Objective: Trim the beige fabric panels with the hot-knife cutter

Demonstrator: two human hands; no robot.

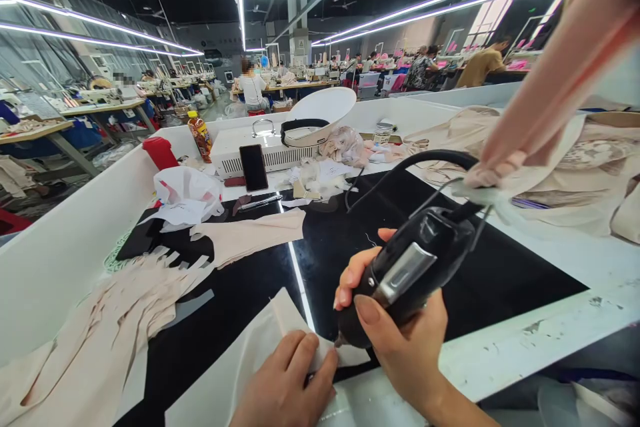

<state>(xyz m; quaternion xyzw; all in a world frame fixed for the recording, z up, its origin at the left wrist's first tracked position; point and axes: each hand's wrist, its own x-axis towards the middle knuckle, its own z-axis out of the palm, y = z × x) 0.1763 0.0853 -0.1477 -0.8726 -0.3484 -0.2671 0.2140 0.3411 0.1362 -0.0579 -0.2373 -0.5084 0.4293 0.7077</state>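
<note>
My right hand (400, 340) is wrapped round a black corded hand tool (415, 263) with a silver panel, its tip touching a pale fabric piece (235, 373) near the table's front edge. My left hand (287, 383) lies on that fabric just left of the tip, fingers together and pressing it flat. The tool's black cable (425, 159) arcs up and back over the glossy black worktop (500, 273).
A pile of beige cut fabric strips (115, 320) lies at the left. Behind are a white machine (235, 150) with a phone (253, 167) leaning on it, a white bowl-shaped lamp (325, 107), a red container (160, 152), a bottle (201, 135) and more beige cloth (565, 160) at the right. Other workers sit at distant tables.
</note>
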